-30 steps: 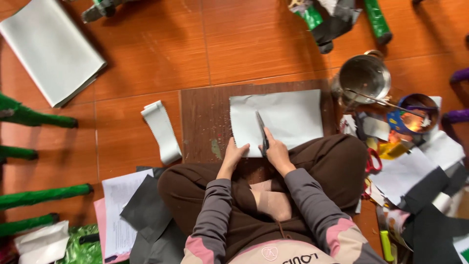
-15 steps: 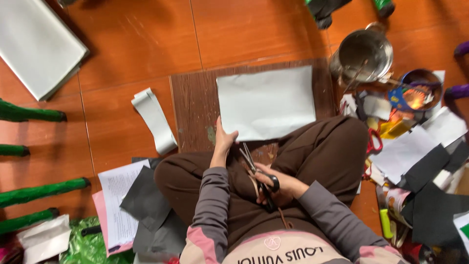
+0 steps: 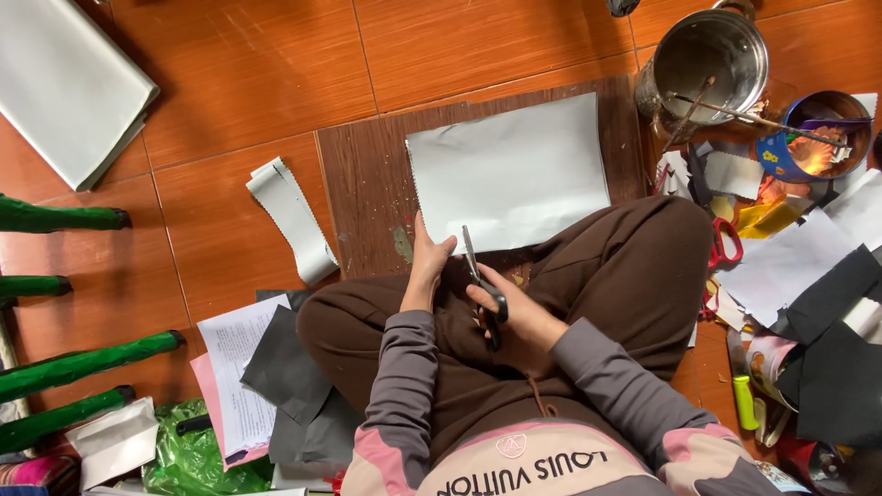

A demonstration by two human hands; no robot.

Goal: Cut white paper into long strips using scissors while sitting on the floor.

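— How many sheets on that brown wooden board [image 3: 367, 184]?
— One pale grey paper sheet [image 3: 510, 174], near edge under the left hand [image 3: 429, 266], fingers together. The right hand [image 3: 514, 317]'s fingers grip one black-handled pair of scissors [image 3: 482, 285]. One curled paper strip [image 3: 292, 219] lies beside.

Black-handled scissors [image 3: 482, 289] gripped upright, blades at grey sheet's [image 3: 510, 174] near edge

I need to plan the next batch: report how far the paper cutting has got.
Done: one cut strip with a zigzag edge lies curled on the floor. In hand: the right hand holds scissors at the grey sheet's near edge; the left hand steadies it. Left: most of that sheet is uncut.
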